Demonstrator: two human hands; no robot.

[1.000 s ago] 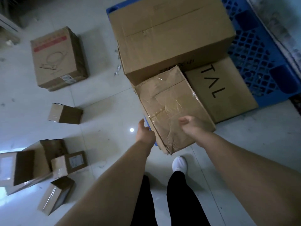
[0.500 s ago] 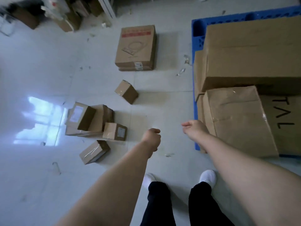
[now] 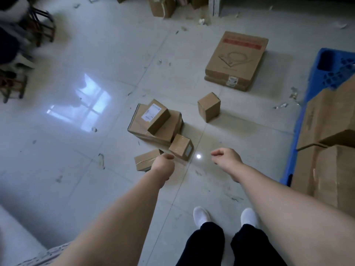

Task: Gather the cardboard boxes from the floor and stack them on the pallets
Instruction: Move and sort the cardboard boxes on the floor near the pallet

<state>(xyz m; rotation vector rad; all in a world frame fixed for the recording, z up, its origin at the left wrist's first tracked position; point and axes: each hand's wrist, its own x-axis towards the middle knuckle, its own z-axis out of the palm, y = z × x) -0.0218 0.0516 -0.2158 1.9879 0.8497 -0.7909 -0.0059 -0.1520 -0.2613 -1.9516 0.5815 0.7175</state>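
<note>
A cluster of small cardboard boxes lies on the tiled floor ahead: a flat box (image 3: 163,131) with a labelled box (image 3: 156,117) on top, a small box (image 3: 181,147) at its near corner, and a taped box (image 3: 144,162) partly behind my left hand (image 3: 164,164). That hand is loosely fisted and holds nothing. My right hand (image 3: 226,157) hovers empty above bare floor, fingers half curled. A lone small box (image 3: 209,106) stands farther off, and a large flat box with a red stripe (image 3: 237,60) beyond it. The blue pallet (image 3: 330,68) at right carries big boxes (image 3: 326,120).
Wooden stools (image 3: 11,81) stand at the far left. More boxes (image 3: 161,6) and a shelf leg (image 3: 215,6) line the far side. Paper scraps litter the tiles. My white shoes (image 3: 200,215) are just below the hands.
My view has swung left, away from the pallet toward the boxes on the floor. Both hands left the crumpled box on the pallet and now hang empty near the small boxes.
</note>
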